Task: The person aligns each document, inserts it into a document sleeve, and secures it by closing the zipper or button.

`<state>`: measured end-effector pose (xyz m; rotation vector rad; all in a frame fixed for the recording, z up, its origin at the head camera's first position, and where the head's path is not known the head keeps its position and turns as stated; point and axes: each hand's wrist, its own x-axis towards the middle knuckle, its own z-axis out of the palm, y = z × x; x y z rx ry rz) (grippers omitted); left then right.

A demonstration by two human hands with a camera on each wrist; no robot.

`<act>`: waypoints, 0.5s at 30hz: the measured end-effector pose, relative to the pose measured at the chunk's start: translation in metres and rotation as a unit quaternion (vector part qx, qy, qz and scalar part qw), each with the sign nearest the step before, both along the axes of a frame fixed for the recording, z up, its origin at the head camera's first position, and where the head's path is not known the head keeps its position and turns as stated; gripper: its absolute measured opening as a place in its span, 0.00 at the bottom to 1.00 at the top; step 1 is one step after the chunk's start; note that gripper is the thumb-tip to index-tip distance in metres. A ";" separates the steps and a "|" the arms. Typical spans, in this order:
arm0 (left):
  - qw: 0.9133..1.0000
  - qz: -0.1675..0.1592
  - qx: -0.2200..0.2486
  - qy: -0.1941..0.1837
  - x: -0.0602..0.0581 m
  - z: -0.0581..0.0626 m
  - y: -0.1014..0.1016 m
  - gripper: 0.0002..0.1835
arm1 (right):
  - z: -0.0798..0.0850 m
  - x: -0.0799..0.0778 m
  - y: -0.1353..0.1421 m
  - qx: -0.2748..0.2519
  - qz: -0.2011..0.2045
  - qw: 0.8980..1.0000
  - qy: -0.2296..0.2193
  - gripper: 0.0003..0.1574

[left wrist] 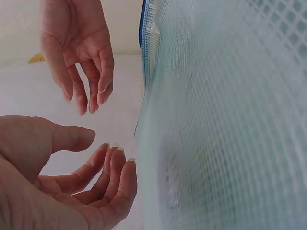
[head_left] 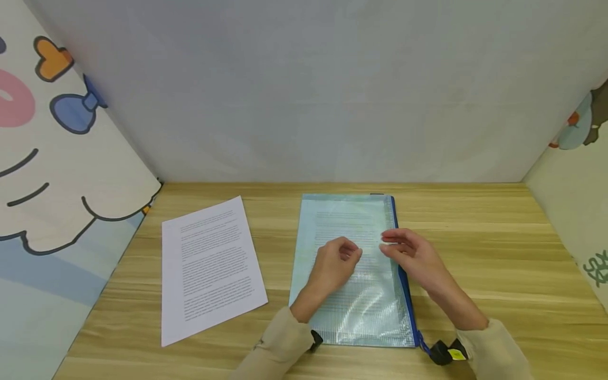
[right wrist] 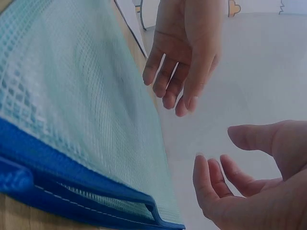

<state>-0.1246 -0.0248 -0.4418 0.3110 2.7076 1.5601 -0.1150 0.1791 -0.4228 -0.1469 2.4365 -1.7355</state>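
A translucent mesh zipper pouch with a blue zipper edge lies flat on the table, and printed text shows through its front. Over the middle of the pouch hovers my left hand, fingers loosely bent with nothing between them. My right hand hangs above the zipper side, its thumb and fingers apart and holding nothing. Both hands face each other with a gap between them, as the left wrist view also shows. At the lower right corner of the pouch a blue cord hangs from the zipper.
A printed sheet of paper lies tilted on the wooden table, left of the pouch. A pale wall rises behind the table. Cartoon-printed panels stand along the left and right sides.
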 end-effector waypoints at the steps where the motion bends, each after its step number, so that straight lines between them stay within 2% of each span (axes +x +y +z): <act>1: 1.000 0.002 0.000 0.002 0.000 0.000 -0.001 0.05 | 0.000 0.000 -0.001 -0.002 0.002 1.000 0.000 0.28; 7: 1.000 0.017 -0.002 0.024 0.002 0.002 -0.010 0.04 | -0.002 -0.001 -0.010 0.001 0.015 1.000 -0.001 0.28; 15: 0.999 0.024 0.001 0.022 0.002 0.005 -0.027 0.05 | -0.002 -0.003 -0.023 -0.007 0.032 0.999 0.014 0.28</act>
